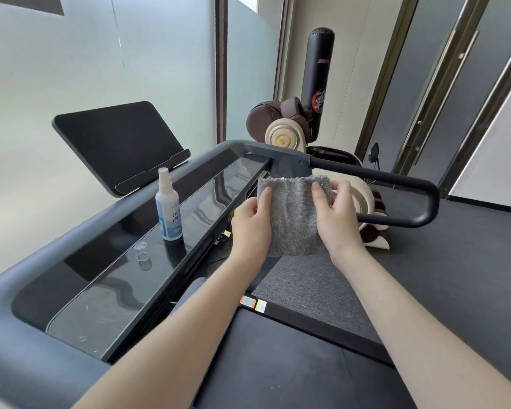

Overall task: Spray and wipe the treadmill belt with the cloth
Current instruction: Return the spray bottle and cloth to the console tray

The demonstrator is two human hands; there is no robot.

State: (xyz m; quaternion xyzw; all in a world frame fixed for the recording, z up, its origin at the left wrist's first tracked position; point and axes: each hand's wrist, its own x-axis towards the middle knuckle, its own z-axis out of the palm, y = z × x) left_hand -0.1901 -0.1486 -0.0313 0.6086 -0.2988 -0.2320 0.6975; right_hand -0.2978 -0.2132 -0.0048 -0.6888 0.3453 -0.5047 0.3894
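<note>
A grey fluffy cloth (292, 215) is held flat in the air above the treadmill, between both hands. My left hand (251, 228) pinches its left edge, thumb on top. My right hand (335, 214) pinches the right edge the same way. A white spray bottle (168, 208) with a blue label stands upright on the glossy black console (112, 252), left of my hands. Its clear cap (141, 252) lies on the console just in front of it. The dark treadmill belt (278, 364) runs below my forearms.
A black tablet holder (115, 143) rises behind the console. The black handrail (396, 184) loops round on the right. Beyond it stand a brown and cream massage chair (286, 134) and a black punching bag (319, 81). A grey side rail (316, 290) borders the belt.
</note>
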